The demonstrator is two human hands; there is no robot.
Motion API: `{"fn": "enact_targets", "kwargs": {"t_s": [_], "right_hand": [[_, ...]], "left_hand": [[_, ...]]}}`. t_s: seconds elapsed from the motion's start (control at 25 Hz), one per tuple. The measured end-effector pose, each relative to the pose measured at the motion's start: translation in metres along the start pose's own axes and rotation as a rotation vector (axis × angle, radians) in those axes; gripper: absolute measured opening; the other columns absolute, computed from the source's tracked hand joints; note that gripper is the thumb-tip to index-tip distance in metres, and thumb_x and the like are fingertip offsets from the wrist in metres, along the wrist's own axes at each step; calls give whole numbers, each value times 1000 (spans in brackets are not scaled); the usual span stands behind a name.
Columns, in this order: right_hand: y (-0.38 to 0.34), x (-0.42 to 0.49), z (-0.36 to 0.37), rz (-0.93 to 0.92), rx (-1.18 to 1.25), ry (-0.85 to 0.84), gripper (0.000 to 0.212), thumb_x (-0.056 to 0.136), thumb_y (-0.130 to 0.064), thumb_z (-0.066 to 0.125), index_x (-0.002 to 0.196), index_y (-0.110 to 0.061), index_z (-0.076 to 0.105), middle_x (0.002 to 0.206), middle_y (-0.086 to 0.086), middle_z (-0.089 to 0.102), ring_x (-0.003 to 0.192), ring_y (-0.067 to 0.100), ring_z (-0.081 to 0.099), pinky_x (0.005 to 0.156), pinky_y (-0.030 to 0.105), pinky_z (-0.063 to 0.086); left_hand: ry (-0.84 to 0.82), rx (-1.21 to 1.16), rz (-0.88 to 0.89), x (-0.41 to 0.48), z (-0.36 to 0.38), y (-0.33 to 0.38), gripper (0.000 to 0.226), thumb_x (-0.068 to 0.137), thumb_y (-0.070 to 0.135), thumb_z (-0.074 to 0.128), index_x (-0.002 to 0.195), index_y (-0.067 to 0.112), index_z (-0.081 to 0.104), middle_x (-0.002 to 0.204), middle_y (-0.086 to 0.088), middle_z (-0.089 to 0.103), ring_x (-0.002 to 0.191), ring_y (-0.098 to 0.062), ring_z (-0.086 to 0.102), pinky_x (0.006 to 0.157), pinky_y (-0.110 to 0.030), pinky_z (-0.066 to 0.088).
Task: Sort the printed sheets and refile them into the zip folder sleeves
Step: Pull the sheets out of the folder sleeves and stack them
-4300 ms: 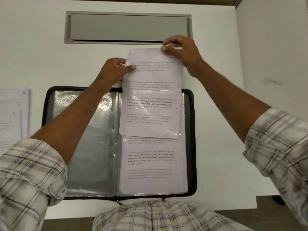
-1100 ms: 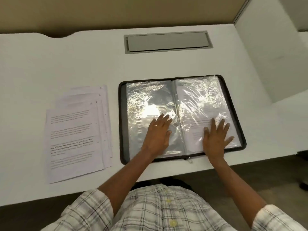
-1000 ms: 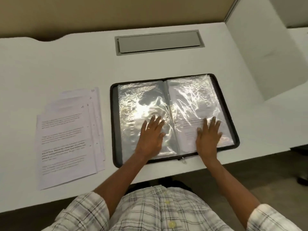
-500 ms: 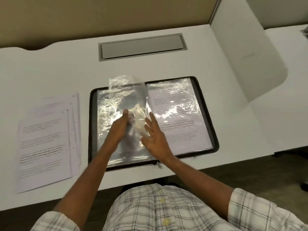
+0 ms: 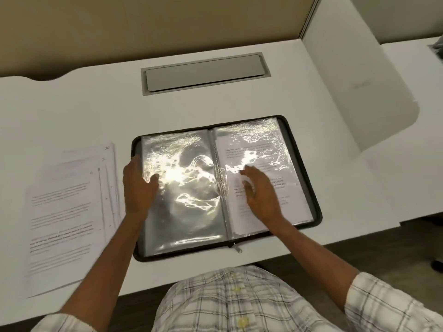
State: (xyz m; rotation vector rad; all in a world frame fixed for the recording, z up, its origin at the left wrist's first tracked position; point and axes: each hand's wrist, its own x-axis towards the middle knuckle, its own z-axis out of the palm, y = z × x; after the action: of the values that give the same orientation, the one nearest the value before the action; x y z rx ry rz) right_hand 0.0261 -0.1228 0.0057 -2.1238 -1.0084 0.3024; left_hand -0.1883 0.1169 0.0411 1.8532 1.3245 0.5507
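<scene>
Sleeve (image 5: 187,207) flipped left (sheet (image 5: 295,200) filed right)

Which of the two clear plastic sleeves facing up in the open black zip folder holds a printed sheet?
The right clear plastic sleeve, under the right hand: lines of print show through it. The left sleeve shows only grey glare.

White desk (image 5: 72,104) with grey cable hatch (image 5: 206,73), beige partition (image 5: 143,27) behind.
</scene>
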Motion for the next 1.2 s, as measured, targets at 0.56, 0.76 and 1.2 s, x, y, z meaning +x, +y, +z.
{"fn": "enact_targets", "kwargs": {"t_s": [0.56,0.76,1.2], "right_hand": [[63,32,-57,-32,-313,-196,43,94,-42,70,132,-21,66,146,-2,58,131,18,52,108,34,45],[62,112,-86,68,-72,-158,17,97,-17,66,112,-15,74,115,-1,72,106,14,65,97,37,54],[30,305,-67,-223,-551,-1114,26,102,-7,48,112,-14,70,108,1,76,91,22,73,80,29,52]], "left_hand": [[-420,679,648,52,193,84,53,111,31,36,158,6,34,167,-11,31,156,-27,24,125,-55,21],[-237,563,724,47,196,81,27,100,26,65,117,7,75,130,-9,71,127,-29,63,103,-48,50],[-614,344,711,100,175,116,29,81,41,70,97,18,63,119,0,66,115,-21,58,102,-40,44]]}}
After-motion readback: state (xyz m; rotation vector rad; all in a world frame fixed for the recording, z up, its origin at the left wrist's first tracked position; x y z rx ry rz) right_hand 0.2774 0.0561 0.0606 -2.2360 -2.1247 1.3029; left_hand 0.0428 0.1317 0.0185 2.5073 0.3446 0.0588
